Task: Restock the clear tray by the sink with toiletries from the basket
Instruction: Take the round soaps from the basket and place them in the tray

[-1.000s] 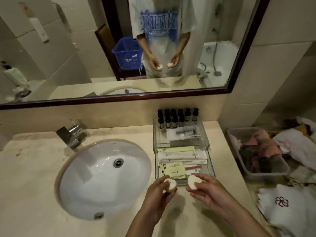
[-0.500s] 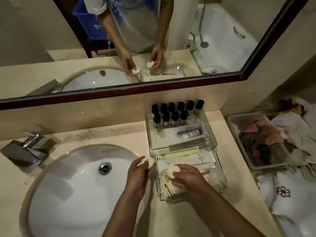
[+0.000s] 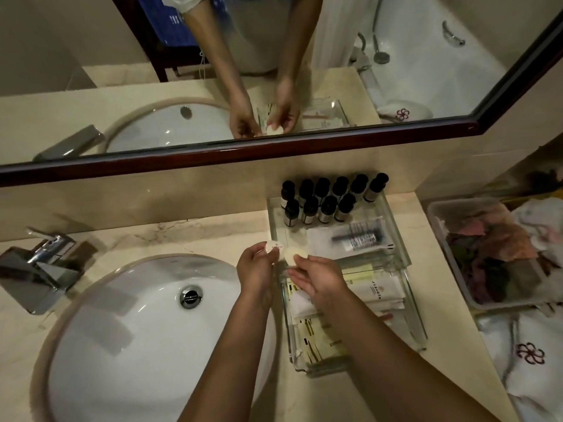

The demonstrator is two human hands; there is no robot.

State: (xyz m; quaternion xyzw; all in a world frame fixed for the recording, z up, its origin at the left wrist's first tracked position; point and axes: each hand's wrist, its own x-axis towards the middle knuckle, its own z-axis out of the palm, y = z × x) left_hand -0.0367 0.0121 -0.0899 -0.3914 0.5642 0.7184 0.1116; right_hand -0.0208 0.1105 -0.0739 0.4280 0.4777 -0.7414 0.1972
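Round white soap (image 3: 275, 247) pinched in left hand (image 3: 257, 271), cream soap (image 3: 293, 255) gripped by right hand (image 3: 320, 277), both held at clear tray (image 3: 419, 325) left edge

Both hands have pushed forward along the tray's (image 3: 397, 236) left edge! The left hand (image 3: 256, 269) brings the left soap (image 3: 274, 246) up, the right hand (image 3: 316, 278) swings the right soap (image 3: 294, 255) over, and the two now meet side by side.

Illegible lettering on the sachets (image 3: 377, 292)
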